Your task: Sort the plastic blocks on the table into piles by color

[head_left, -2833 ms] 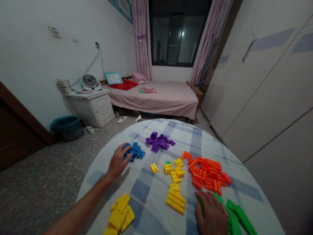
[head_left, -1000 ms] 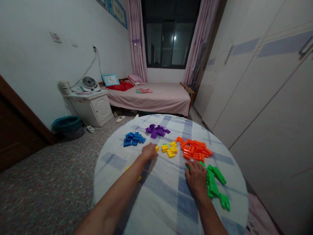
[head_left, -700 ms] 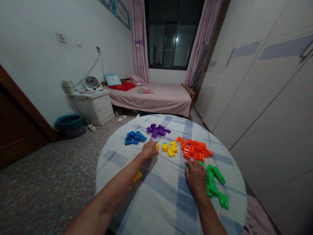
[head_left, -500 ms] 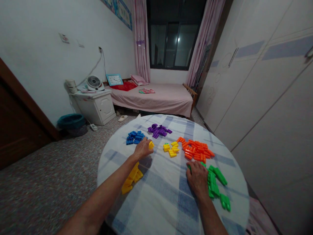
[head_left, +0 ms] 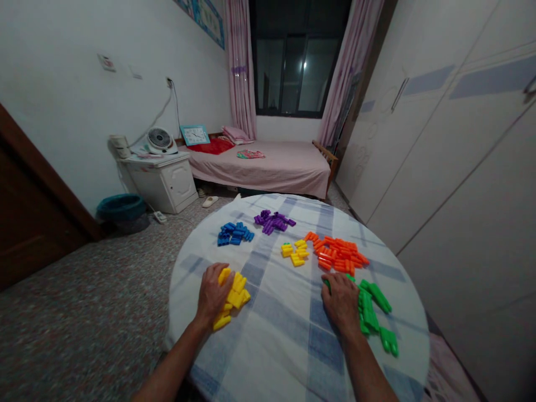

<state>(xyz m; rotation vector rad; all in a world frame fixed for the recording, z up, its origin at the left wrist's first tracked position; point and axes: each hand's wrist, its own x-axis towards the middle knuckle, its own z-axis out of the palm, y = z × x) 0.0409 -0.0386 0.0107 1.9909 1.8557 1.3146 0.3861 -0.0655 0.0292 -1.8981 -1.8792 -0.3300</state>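
Note:
My left hand is at the near left of the round table, fingers curled round a yellow plastic toy block. It is right beside a heap of yellow blocks, and the palm hides some of them. Over on the right, my right hand rests low on the cloth with its fingers bent. A bit of a green block shows between its thumb and fingers. The pile of green blocks lies just to the right of that hand.
Orange blocks lie beyond my right hand, with a small group of yellow blocks beside them. Purple blocks and blue blocks sit farther back on the checked tablecloth. A bed stands behind the table.
My left hand has moved back toward me and left, from near the blue blocks to the yellow heap, carrying yellow. My right hand stays almost where it was.

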